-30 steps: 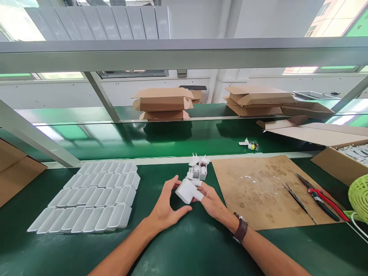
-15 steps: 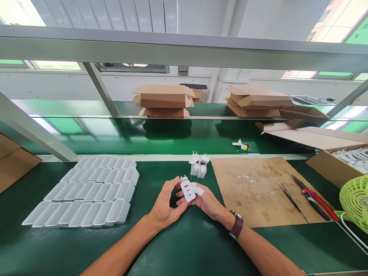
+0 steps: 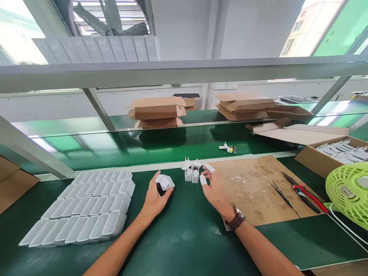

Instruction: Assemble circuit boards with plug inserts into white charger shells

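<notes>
Head view: left hand loaded, right hand spread by two white housings.
Our left thumb and fingers close on a white casing, held over the green bench between the white trays and the housings. Our right thumb and index, in white finger covers, stand apart just right of the housings, nothing visible in grip; we can't tell if they touch. Further right, tweezers and red-black pliers lie on a brown board.
</notes>
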The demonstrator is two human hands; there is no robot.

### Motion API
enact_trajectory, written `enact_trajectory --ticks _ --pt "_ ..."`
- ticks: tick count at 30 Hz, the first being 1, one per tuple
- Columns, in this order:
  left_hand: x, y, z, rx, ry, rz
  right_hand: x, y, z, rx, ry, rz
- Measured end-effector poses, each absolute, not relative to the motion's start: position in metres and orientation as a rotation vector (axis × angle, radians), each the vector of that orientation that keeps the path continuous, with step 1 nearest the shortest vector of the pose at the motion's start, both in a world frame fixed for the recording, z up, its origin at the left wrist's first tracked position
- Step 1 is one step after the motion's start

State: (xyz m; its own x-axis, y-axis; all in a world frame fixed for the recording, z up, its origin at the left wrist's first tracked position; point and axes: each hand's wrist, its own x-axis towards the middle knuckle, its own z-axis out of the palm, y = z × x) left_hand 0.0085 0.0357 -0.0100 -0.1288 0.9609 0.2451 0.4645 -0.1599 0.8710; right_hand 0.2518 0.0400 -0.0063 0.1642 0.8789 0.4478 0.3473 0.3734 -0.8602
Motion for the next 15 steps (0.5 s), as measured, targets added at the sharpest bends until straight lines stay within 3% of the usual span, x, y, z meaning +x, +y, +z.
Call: enact_trajectory --ticks 5,15 --pt "0.020 0.065 -0.004 1.613 1.575 1.147 0.258 0.061 -0.036 -1.202 -1.496 0.624" --pt "0.058 0.059 -0.001 1.682 1.353 1.163 0.260 0.056 -0.024 -1.089 -1.581 0.663"
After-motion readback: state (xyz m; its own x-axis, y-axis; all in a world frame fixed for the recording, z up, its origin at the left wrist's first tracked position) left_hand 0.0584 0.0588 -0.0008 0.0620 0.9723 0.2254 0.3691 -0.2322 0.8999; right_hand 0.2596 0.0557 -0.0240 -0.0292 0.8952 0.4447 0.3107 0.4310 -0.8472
